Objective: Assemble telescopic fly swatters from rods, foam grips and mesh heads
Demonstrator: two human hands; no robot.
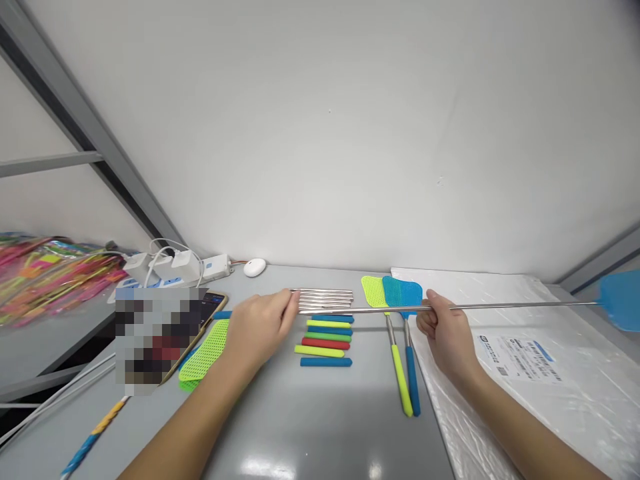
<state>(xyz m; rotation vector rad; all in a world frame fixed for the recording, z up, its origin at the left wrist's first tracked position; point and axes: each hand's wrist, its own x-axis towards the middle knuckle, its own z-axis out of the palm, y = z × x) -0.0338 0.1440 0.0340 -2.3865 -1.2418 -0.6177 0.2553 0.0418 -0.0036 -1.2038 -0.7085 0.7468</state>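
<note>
A person holds a blue swatter (470,307) above a grey surface (320,413), its thin metal shaft stretched nearly level past the far edge of a row of 7 coloured grips (326,343): 3 blue, 2 yellow, 1 green and 1 red. The left hand (263,327), to the left of the row, is closed around the swatter's handle end, its curled fingers largely hidden. The right hand (443,330), well to the right of the row, pinches the shaft between thumb and bent fingers, while the swatter's flat head (620,300) extends farther right.

Just beyond the row, slim metal rods (327,298) lie side by side. Between the row and the right hand, 2 more swatters (401,380), 1 yellow and 1 blue, rest with their perforated heads pointing away from the person. A labelled plastic bag (500,413) spreads to the right of the row. To its left, green mesh paddles (206,353) lie stacked near a phone (213,305), partly covered by a pixelated patch. Beyond the row and to its left sits a white rounded case (255,267).
</note>
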